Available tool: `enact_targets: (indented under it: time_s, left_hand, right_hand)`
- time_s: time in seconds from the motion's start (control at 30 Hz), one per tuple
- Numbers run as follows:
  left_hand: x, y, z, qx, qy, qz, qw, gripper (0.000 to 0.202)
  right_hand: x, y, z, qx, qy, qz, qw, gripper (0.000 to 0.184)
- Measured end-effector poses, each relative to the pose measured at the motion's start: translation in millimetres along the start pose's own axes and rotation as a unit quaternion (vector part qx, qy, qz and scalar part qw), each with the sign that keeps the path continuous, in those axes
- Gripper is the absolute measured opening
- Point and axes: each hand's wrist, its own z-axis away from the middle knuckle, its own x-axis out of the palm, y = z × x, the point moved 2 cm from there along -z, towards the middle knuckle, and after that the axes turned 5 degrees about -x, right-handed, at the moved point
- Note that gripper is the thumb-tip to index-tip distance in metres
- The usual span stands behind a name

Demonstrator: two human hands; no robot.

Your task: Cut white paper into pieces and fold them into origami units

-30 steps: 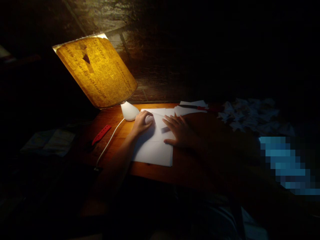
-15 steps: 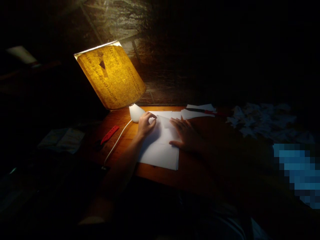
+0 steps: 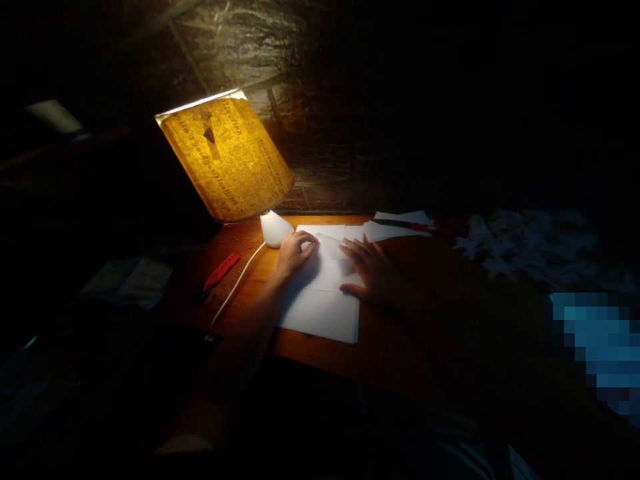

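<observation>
White paper sheets (image 3: 320, 317) lie stacked on the wooden table under the lamp's light. Over their upper part is a smaller piece of paper (image 3: 331, 248), its near edge slightly lifted and casting a shadow. My left hand (image 3: 294, 253) is at the left end of this piece, with thumb and fingertips pinched together at its corner. Across from it, my right hand (image 3: 369, 270) rests on the right side of the paper, fingers stretched out and thumb apart. Its fingertips touch the small piece's right end.
A tilted lamp (image 3: 230, 160) with a newsprint shade stands at the back left, its white cord (image 3: 237, 283) running forward. Beside the cord lies a red-handled cutter (image 3: 223, 269). More sheets (image 3: 400, 230) with a dark and red tool are behind; crumpled-looking white paper pieces (image 3: 525, 243) pile at right.
The whole view has shifted slightly down and right. Both hands stay at about the same places on the paper, with the left fingertips closed a little more on the corner.
</observation>
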Motion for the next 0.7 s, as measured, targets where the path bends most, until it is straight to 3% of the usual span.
enact_targets:
  time_s: [0.23,0.7]
  left_hand:
    - [-0.2,-1.5,0.5,0.032,-0.011,-0.143,0.989,0.017]
    - [1.1,-1.1,1.5,0.044,-0.011,-0.166,0.985,0.019]
  right_hand:
    - [-4.5,-4.2,-0.1,0.016,-0.019,0.008,1.0,0.088]
    - [-3.7,-5.4,-0.9,0.011,-0.028,0.027,0.999,0.079]
